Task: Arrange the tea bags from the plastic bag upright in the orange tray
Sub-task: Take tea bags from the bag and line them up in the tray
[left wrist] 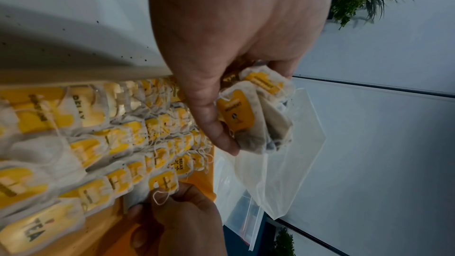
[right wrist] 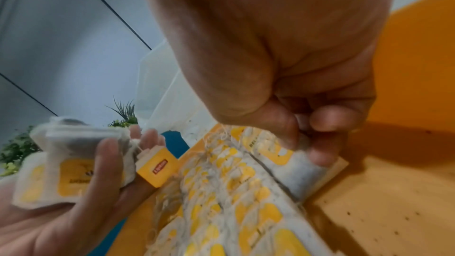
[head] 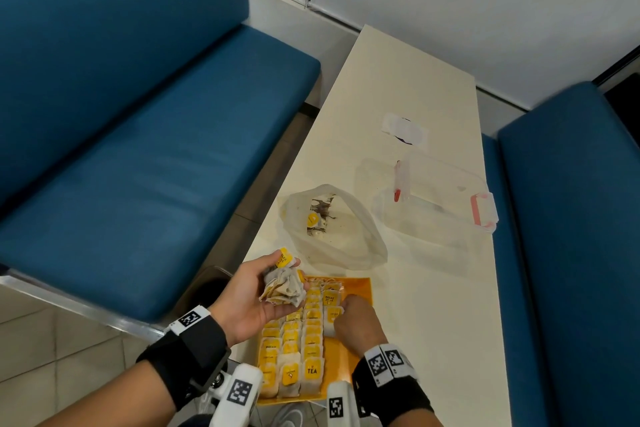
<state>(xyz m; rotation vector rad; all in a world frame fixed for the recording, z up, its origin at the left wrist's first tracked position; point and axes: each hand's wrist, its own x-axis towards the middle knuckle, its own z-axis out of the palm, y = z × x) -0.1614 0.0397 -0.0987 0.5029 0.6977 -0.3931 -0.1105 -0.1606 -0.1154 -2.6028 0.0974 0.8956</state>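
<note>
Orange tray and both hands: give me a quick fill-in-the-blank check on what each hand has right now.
1. The left hand holds a bunch of ____ above the orange tray.
2. The right hand pinches one tea bag at the tray's ____ row.
3. The plastic bag lies on the ____.

Missing: tea bags; rightmost; table

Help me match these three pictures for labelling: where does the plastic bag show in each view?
Head: the plastic bag lies on the table beyond the orange tray.
Left wrist: right of centre, past the left hand.
Right wrist: I cannot make it out.
Shared landmark: the orange tray.
</note>
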